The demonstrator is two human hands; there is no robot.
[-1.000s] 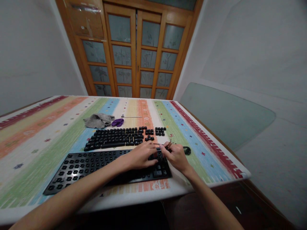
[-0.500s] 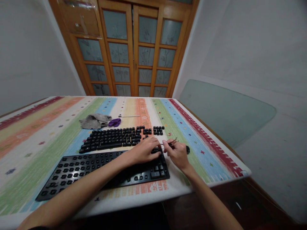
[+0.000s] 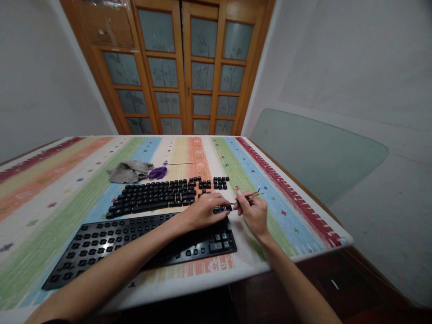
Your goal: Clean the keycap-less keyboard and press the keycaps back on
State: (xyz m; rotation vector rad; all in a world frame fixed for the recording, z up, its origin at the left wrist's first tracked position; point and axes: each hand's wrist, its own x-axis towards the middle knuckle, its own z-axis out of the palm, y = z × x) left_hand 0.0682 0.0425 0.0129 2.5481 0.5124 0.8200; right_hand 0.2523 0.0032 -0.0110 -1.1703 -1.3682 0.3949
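A black keyboard [image 3: 101, 243] lies tilted across the near part of the table, most of its keycaps off and bare switches showing. My left hand [image 3: 206, 210] rests over its upper right part, thumb and fingers gripping around the dark keys [image 3: 222, 209] there. A few keycaps [image 3: 219, 241] sit on the lower right corner. Just right of the keyboard, my right hand [image 3: 252, 212] is closed on a thin wire tool [image 3: 257, 193], which looks like a wire keycap puller. Its tip points left, towards my left fingertips; the rest is hidden in the fist.
Behind the keyboard, loose black keycaps [image 3: 155, 196] lie in keyboard order. Farther back are a crumpled grey cloth [image 3: 130, 172], a purple cloth or glove [image 3: 158, 173] and a thin rod [image 3: 180, 163]. A striped cloth [image 3: 286, 225] covers the table, its right edge near my right forearm.
My right hand has lifted slightly, and the wire tool has swung to point more rightward at its back end. A round black thing beside that hand is no longer visible. The view has shifted slightly.
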